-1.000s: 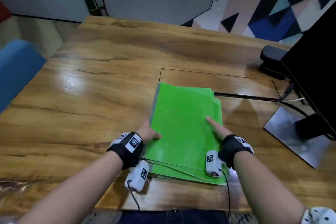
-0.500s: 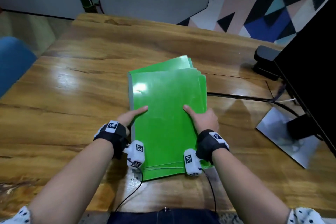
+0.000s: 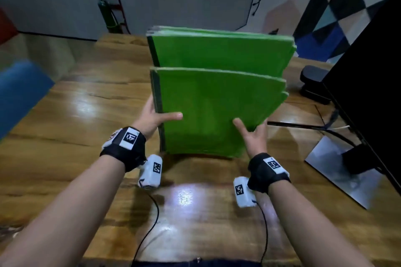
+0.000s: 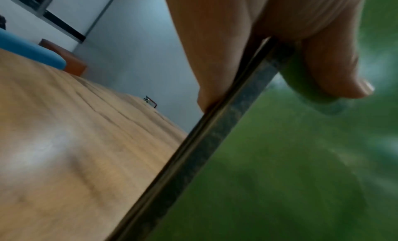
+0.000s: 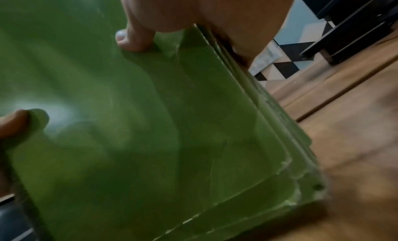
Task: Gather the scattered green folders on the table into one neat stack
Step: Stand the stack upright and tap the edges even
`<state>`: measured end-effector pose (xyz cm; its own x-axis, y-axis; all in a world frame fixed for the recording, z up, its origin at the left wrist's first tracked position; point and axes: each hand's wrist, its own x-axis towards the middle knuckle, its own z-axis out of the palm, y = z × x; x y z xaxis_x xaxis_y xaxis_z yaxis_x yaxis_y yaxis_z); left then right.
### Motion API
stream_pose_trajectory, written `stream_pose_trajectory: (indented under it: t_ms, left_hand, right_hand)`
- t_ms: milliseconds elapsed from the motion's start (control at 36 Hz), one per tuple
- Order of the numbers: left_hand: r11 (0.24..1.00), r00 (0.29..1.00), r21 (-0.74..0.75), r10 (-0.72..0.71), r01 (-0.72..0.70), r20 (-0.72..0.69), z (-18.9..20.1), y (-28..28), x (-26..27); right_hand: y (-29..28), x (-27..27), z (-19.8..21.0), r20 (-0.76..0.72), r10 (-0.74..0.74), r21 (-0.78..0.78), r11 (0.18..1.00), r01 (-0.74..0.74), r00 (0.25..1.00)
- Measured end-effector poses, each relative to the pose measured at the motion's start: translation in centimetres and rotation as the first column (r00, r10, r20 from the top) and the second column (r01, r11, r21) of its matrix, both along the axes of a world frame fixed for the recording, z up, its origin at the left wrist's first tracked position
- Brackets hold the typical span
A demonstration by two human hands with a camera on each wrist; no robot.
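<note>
Several green folders (image 3: 212,102) stand upright on their bottom edges on the wooden table (image 3: 65,136), the back ones reaching higher than the front ones. My left hand (image 3: 155,118) grips the spine side, thumb across the front cover, fingers behind. My right hand (image 3: 252,134) holds the opposite open side, thumb on the front, fingers behind the bundle. In the left wrist view the thumb (image 4: 336,71) presses the green cover (image 4: 301,176) beside the dark spine. In the right wrist view the folders' (image 5: 150,125) lower corners sit unevenly stepped just above the table.
A black monitor (image 3: 368,84) on a grey stand plate (image 3: 338,171) stands at the right, with a cable (image 3: 303,127) running to it and a dark device (image 3: 314,82) behind. Wires from the wrist cameras trail over the near table edge. A blue chair (image 3: 19,91) is at the left.
The folders lay flat on the table under both hands; now both hands have tipped the whole bundle upright onto its bottom edge, gripping its two sides.
</note>
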<state>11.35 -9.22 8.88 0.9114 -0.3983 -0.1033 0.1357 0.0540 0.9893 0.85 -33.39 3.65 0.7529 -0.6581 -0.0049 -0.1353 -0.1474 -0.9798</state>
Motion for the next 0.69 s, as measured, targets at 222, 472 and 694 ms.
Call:
stream_pose_trajectory:
  t_ms: [222,472,694]
  left_hand:
    - [0.993,0.994,0.061,-0.107,0.106,0.014,-1.3,0.0,-0.4]
    - [0.995,0.999,-0.091,-0.028,0.031,0.027,2.5,-0.9,0.4]
    - [0.996,0.998,-0.068,0.065,-0.064,0.007,5.0,-1.8,2.3]
  right_hand:
    - [-1.4,-1.5,-1.8,-0.079,0.142,0.046,0.989,-0.139,0.987]
    - [-0.7,0.6,6.8,0.241,-0.030,0.052,0.998,0.018,0.970]
    - [-2.6,2.9,8.9,0.241,-0.021,0.045,0.999,0.011,0.970]
